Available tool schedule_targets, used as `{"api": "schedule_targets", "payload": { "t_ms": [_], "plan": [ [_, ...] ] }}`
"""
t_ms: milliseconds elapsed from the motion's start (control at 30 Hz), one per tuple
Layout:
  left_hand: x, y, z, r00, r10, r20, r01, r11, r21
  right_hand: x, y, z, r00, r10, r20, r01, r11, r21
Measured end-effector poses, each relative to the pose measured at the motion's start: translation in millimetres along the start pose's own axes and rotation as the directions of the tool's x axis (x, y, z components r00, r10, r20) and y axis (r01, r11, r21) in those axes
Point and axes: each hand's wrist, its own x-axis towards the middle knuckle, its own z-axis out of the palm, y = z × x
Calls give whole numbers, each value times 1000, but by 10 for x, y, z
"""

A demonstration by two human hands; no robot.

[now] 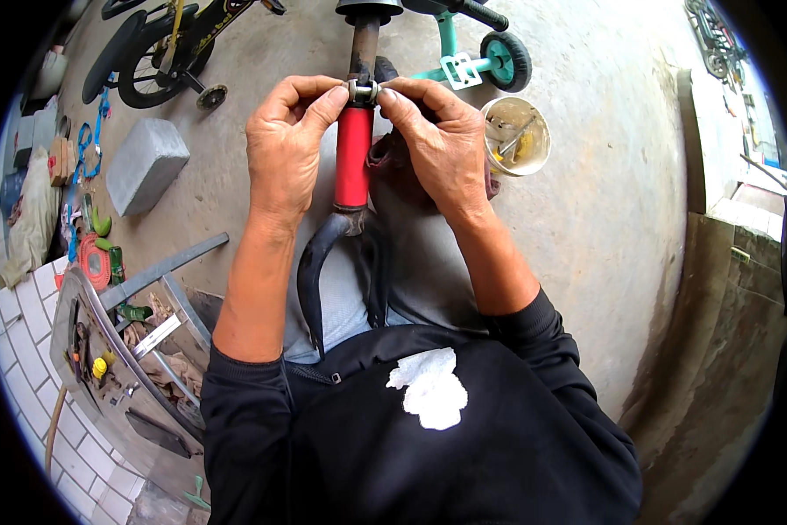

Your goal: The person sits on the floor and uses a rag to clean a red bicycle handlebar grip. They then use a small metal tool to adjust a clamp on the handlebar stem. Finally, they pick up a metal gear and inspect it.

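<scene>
Between my knees stands a red tube (353, 157), part of a small bike frame, with a black fork (313, 273) at its near end. A worn brown metal post (365, 48) runs out of its far end. Where tube and post meet sits a small metal clamp (363, 93). My left hand (286, 156) pinches the clamp's left end between thumb and forefinger. Its right end is pinched by my right hand (443, 153) in the same way. The fingertips partly hide the clamp's ends. A dark reddish cloth (392, 166) lies behind my right hand.
A white bucket (542, 144) with tools inside stands right of my right hand. Beyond are a turquoise frame with a black wheel (505, 61) and, at far left, a black child's bike (153, 66). A grey block (144, 166) and a tool-laden stool (118, 372) are at left.
</scene>
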Motion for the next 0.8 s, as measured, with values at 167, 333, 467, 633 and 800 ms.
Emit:
{"api": "schedule_targets", "payload": {
  "t_ms": [167,333,467,633,800],
  "plan": [
    [6,-8,-10,1000,-17,5,17,1000,-4,-14,-19,11,998,66,4,-66,993,102],
    [10,-14,-23,1000,-16,12,17,1000,-12,-21,-40,3,997,83,3,-82,988,134],
    [28,-13,-35,1000,3,28,-3,1000,5,-3,-16,10,998,66,2,-66,989,134],
    [40,-8,-30,1000,-3,14,3,1000,-9,43,39,24,999,39,-5,-38,984,172],
    [65,-17,-33,996,-89,22,91,991,-101,59,23,8,998,63,9,-63,987,146]
  ]
}}
